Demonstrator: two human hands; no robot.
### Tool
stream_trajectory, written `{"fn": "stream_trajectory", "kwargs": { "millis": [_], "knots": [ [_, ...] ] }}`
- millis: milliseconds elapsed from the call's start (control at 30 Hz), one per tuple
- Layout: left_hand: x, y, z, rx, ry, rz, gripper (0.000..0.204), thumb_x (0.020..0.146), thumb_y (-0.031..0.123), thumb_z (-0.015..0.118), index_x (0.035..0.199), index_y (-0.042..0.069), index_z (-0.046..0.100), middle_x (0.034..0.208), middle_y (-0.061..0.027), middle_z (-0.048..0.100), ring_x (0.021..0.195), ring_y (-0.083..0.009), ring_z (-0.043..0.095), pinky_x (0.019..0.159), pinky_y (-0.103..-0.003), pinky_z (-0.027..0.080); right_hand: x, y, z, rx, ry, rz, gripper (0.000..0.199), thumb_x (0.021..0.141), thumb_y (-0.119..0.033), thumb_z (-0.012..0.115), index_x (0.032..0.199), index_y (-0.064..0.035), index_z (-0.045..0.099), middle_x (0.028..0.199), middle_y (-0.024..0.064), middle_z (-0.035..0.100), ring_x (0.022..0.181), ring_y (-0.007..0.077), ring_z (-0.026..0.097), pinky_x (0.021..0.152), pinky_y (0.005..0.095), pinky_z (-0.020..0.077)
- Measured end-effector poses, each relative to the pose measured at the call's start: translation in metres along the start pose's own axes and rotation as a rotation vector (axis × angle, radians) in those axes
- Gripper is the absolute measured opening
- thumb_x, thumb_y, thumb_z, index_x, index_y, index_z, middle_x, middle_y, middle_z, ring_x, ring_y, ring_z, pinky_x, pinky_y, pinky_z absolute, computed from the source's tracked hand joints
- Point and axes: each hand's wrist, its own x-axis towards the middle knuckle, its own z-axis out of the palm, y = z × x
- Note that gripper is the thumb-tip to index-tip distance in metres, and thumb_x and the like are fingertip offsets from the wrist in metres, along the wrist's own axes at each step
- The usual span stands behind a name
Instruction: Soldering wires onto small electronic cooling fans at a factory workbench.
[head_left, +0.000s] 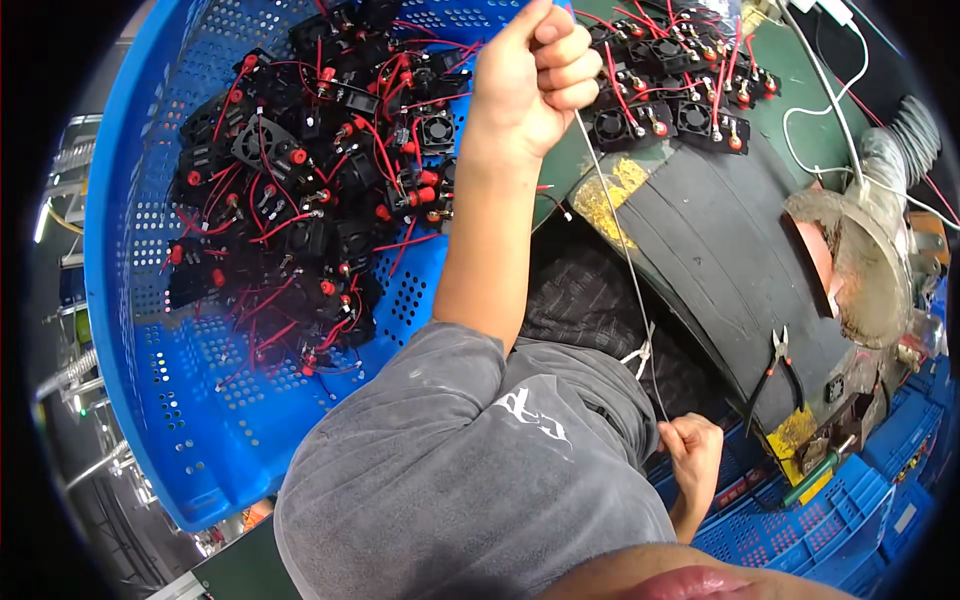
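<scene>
A thin grey wire (622, 232) stretches taut between my two hands, across my lap and past the edge of the bench mat. My left hand (540, 75), raised at the top centre, is closed in a fist around its upper end. Down at the lower right, beside my waist, my right hand (692, 447) pinches the lower end with bent fingers. Just right of my left fist lies a group of small black fan modules (695, 118) with red wires and red terminals. Whether the wire runs on beyond either hand is hidden.
A large blue perforated crate (135, 400) on the left holds several more black fan modules (300, 180). On the black mat (715, 240) lie cutting pliers (775, 375). Nearby are a round exhaust hood (870, 270), a green-handled screwdriver (815, 478), a white cable (795, 125) and blue baskets (810, 535).
</scene>
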Motion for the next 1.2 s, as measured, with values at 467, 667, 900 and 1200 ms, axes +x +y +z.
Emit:
{"fn": "stream_trajectory", "kwargs": {
  "millis": [467,667,900,1200],
  "knots": [
    [-0.035,-0.015,0.023,1.99,0.59,1.13,0.033,0.094,0.019,0.068,0.118,-0.003,0.06,0.105,-0.0173,0.063,0.094,-0.0321,0.062,0.086,-0.04,0.051,0.093,-0.042,-0.018,-0.691,0.352,-0.377,0.028,0.088,-0.019,0.073,0.075,-0.0017,0.056,0.073,0.0135,0.057,0.071,0.0332,0.057,0.064,0.0423,0.046],
    [-0.091,0.036,0.024,2.309,0.813,0.983,0.025,0.089,0.014,0.067,0.11,0.004,0.073,0.109,-0.0158,0.072,0.101,-0.0354,0.065,0.094,-0.044,0.049,0.113,-0.029,-0.023,-0.597,0.424,-0.476,0.019,0.089,-0.017,0.073,0.083,-0.0018,0.063,0.074,0.0124,0.058,0.07,0.0312,0.056,0.063,0.0413,0.0459],
    [-0.115,0.113,0.001,2.806,0.687,0.693,0.031,0.087,0.003,0.066,0.115,0.013,0.073,0.12,-0.0091,0.071,0.111,-0.0331,0.062,0.101,-0.041,0.044,0.123,-0.026,-0.013,-0.462,0.548,-0.384,0.015,0.086,-0.017,0.076,0.087,-0.0051,0.068,0.081,0.009,0.059,0.074,0.0276,0.058,0.065,0.038,0.0479],
    [-0.11,0.142,-0.018,2.956,0.703,0.173,0.045,0.079,-0.001,0.071,0.119,0.019,0.072,0.122,-0.0023,0.069,0.117,-0.0301,0.057,0.1,-0.045,0.046,0.137,-0.036,-0.023,-0.472,0.699,-0.416,0.009,0.083,-0.01,0.076,0.092,-0.0084,0.074,0.091,0.0084,0.06,0.087,0.028,0.058,0.074,0.0389,0.05]
  ]
}}
